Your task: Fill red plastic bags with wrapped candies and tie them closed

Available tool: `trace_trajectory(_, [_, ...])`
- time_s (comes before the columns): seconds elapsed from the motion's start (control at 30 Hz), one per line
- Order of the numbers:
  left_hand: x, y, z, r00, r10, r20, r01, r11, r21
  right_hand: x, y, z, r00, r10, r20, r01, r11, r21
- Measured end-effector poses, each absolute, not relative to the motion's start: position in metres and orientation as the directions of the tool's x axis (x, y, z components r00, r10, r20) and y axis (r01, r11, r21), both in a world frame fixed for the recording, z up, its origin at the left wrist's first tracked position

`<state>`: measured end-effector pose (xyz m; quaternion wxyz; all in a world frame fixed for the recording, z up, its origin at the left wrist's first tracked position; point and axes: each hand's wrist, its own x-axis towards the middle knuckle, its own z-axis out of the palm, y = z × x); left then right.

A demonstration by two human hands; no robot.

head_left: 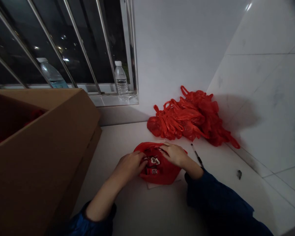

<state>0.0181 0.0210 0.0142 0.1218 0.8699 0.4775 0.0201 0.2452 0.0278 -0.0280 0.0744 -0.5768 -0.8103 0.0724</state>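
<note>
A red plastic bag lies opened out on the white surface. Inside it are several small red packets with white printing. My left hand reaches in over the left edge, its fingers bent around the bag and close to the packets; the fingertips are partly hidden. At the upper right edge, my right hand has its fingers curled down onto the bag, near the packets. What exactly lies under the fingertips is hard to make out. A thin pale sheet shows from beneath the bag.
Behind is a heap of knotted red plastic bags against the wall. On the right are a pen and a small dark scrap. A large cardboard box stands left. Two water bottles stand by the barred window.
</note>
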Motion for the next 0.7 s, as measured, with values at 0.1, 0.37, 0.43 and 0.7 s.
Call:
trace_trajectory(0.1, [0.017,0.022,0.016,0.522,0.853,-0.018,0.819,-0.495,0.290,0.252,0.023,-0.014,-0.329,0.927,0.181,0.797,0.376,-0.472])
trace_trajectory(0.37, [0.027,0.017,0.020,0.545,0.821,0.172,0.515,-0.489,0.704,0.236,-0.004,0.009,-0.372,0.922,0.105,0.070,0.141,-0.988])
trace_trajectory(0.43, [0.029,0.017,0.019,0.542,0.819,0.188,0.391,-0.444,0.806,0.231,-0.007,0.010,-0.388,0.918,0.085,-0.019,0.084,-0.996])
trace_trajectory(0.7, [0.027,0.014,0.023,0.598,0.779,0.189,0.319,-0.448,0.835,0.236,-0.003,0.015,-0.234,0.942,0.240,0.188,0.286,-0.940])
